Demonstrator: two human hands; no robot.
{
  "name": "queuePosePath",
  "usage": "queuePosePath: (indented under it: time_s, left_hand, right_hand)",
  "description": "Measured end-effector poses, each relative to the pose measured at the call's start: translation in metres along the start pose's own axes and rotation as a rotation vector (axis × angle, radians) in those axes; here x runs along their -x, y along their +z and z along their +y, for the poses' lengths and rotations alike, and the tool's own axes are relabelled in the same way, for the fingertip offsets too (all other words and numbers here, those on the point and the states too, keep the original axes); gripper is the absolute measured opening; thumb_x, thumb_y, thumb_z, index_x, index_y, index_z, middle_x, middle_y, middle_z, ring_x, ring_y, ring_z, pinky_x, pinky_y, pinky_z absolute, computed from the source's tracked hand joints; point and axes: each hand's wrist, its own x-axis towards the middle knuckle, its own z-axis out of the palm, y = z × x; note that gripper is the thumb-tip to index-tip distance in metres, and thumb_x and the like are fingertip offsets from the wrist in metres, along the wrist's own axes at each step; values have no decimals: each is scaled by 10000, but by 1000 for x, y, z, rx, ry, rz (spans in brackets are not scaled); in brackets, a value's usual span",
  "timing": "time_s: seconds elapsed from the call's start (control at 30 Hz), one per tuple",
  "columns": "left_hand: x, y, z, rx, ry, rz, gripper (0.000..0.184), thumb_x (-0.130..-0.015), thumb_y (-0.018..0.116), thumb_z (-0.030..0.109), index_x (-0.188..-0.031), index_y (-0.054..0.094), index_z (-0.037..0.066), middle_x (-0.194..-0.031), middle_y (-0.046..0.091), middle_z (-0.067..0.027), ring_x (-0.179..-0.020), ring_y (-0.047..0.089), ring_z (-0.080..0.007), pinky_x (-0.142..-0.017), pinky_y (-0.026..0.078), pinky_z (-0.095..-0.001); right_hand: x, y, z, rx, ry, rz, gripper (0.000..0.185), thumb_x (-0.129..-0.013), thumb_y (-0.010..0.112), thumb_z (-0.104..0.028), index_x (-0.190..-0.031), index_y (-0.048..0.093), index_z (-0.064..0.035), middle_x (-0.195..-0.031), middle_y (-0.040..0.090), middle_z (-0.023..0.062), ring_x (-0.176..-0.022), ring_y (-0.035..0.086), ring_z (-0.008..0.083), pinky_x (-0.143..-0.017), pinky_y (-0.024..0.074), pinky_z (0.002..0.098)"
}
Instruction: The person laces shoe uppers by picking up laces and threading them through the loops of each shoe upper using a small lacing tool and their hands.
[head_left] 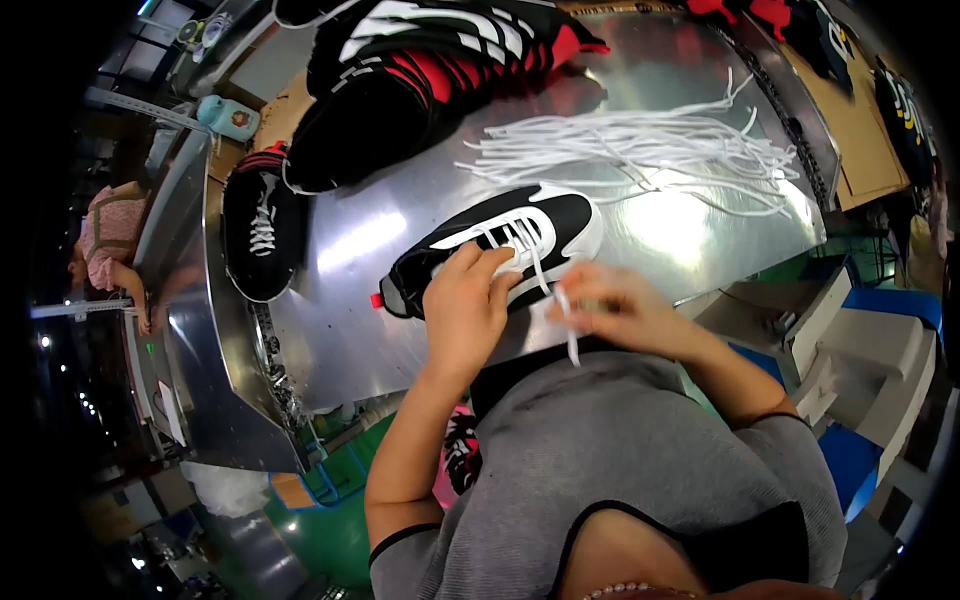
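Note:
A black and white shoe (pixel 573 215) lies on the metal table with its heel, marked by a red tab, to the left. White lacing crosses its upper. My left hand (pixel 465 300) rests on the shoe's near side by the opening, fingers bent and pressed to the upper. My right hand (pixel 615 308), blurred by motion, is just right of the shoe with its fingers round a white lace (pixel 570 335) that runs from the lacing and hangs down at its end.
Behind the shoe lies a bundle of white laces (pixel 630 150). Black, red and white shoes (pixel 370 125) are piled at the back left. A single black shoe (pixel 262 235) stands at the table's left edge. A person (pixel 112 235) is at the far left.

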Motion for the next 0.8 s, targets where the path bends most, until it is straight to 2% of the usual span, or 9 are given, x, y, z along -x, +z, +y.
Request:
queuePosePath:
  time_s: [0.07,0.13,0.2,0.23,0.4,0.47,0.67,0.7,0.8]
  left_hand:
    - [2,5,-1,-101,-44,-78,204,-825,716,161,-1004,701,65,-819,589,-124,-752,608,-324,-661,472,-397]
    - [-1,2,3,-149,-89,-132,184,-835,689,186,-993,708,93,-816,641,-106,-792,642,-308,-693,497,-413]
    - [-2,3,-1,-60,-183,-180,241,-833,696,220,-1036,709,91,-896,695,-115,-855,664,-316,-743,515,-404]
    - [-3,2,-2,-27,-212,-198,266,-827,703,240,-1046,710,90,-930,701,-118,-881,668,-315,-762,517,-399]
    - [-6,3,-7,104,-301,-230,371,-772,755,332,-1047,723,84,-1014,717,-124,-947,681,-304,-817,523,-371]
    - [-8,5,-4,106,-331,-206,352,-764,769,328,-1008,730,77,-982,722,-119,-909,690,-295,-793,527,-365]
    - [-7,20,-14,181,-330,-130,291,-752,796,299,-916,734,66,-883,733,-94,-787,706,-268,-720,531,-342]
    - [-8,20,-16,192,-341,-146,292,-751,798,302,-913,733,67,-882,733,-94,-788,706,-268,-720,530,-341]
    - [-12,19,-18,224,-379,-183,298,-738,806,302,-901,727,65,-877,735,-99,-784,707,-263,-715,525,-335]
  right_hand:
    - [-19,-9,-2,55,95,122,179,-889,708,-154,-1040,717,-59,-813,594,-4,-692,478,84,-603,381,247]
    - [-36,-11,2,91,65,206,165,-887,679,-53,-1038,708,6,-909,650,25,-819,561,76,-712,438,230]
    - [-50,-6,13,105,-66,311,167,-877,693,-47,-1033,707,10,-898,646,27,-783,556,78,-687,428,217]
    - [-55,-5,16,62,-83,348,158,-864,717,-73,-1007,713,-8,-819,627,26,-654,488,82,-581,398,256]
    - [-67,-2,31,149,-169,347,136,-860,708,-42,-993,711,-10,-832,628,43,-662,505,97,-579,402,248]
    - [-68,-2,37,184,-193,342,177,-844,719,-8,-1021,717,-12,-886,659,41,-708,535,73,-586,411,228]
    - [-69,-1,44,209,-232,372,152,-839,718,-6,-991,720,-14,-874,659,45,-704,548,87,-583,417,230]
    - [-67,-5,44,253,-216,340,187,-853,711,-14,-1039,696,-14,-887,665,41,-717,554,85,-594,427,226]
    - [-62,0,35,130,-74,377,222,-858,717,-89,-1049,627,-20,-831,652,86,-676,609,168,-604,479,277]
